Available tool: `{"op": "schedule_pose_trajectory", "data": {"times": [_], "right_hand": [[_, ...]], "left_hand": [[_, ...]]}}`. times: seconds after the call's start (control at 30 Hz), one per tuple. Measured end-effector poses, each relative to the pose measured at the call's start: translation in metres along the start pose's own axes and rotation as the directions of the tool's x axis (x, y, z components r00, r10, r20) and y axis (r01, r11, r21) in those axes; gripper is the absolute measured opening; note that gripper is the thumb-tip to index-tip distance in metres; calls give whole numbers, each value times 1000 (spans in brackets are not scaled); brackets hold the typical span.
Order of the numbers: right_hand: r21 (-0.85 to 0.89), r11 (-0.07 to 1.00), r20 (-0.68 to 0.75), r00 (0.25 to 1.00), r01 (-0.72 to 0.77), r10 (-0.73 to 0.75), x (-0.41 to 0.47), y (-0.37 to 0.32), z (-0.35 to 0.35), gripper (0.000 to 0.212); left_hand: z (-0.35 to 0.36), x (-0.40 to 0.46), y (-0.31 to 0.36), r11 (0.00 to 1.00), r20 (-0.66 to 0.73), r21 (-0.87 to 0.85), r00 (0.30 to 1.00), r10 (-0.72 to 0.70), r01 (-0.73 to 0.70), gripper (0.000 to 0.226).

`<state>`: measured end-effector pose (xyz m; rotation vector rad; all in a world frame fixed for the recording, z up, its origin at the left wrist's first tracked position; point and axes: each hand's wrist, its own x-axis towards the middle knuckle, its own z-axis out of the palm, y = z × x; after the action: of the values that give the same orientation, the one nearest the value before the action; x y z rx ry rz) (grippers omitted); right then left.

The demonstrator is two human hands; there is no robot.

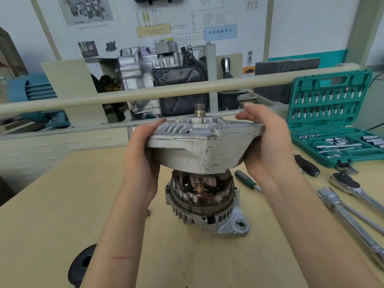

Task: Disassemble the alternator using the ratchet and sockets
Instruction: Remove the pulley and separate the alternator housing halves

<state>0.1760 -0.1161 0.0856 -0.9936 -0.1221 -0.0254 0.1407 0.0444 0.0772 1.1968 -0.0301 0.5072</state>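
Wood-coloured tabletop [52, 204] carries the lower half of the alternator [202, 206], which stands near the middle with its copper windings [199, 197] facing up and a mounting ear [239, 225] pointing toward the near right. A black round part [81, 265] lies at the near left edge.

Just above it, both hands hold the grey front cover [203, 150] clear of the lower half, with the shaft [200, 111] poking up through its top. The left hand [143, 154] grips the cover's left rim, thumb over the top edge and fingers curled beneath. The right hand [268, 142] grips the right rim the same way.

To do this lift well, I judge the cover should rise straight and level, both hands moving together, so that nothing drags sideways across the copper windings. Whether the rotor hangs under the cover I cannot tell for certain; the weight may be greater than it looks, so a firm two-handed grip matters. A bare patch of tabletop to the left looks the safest place to set it down.

To the right lie a green-handled screwdriver [247, 180], a ratchet [351, 187] and a long bar [349, 217]. Farther right, the open green socket case [332, 119] sits against the tabletop's far edge.
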Motion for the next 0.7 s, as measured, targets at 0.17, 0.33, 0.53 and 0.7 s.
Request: {"op": "schedule_pose_trajectory", "data": {"times": [0.17, 0.33, 0.53, 0.7], "right_hand": [[22, 998, 27, 998, 59, -60, -6, -10, 2, 28], [44, 996, 34, 996, 76, -78, -10, -17, 1, 28], [100, 995, 15, 1000, -28, 26, -11, -24, -1, 42], [137, 990, 224, 975, -14, -17, -13, -28, -3, 26]], "left_hand": [[3, -5, 7, 999, 30, -39, 1000, 8, -7, 41], [5, -10, 13, 998, 44, -39, 998, 45, -44, 46], [6, -17, 17, 984, 91, 131, 990, 107, -118, 69], [9, -18, 20, 975, -3, 185, 992, 125, -122, 84]]}}
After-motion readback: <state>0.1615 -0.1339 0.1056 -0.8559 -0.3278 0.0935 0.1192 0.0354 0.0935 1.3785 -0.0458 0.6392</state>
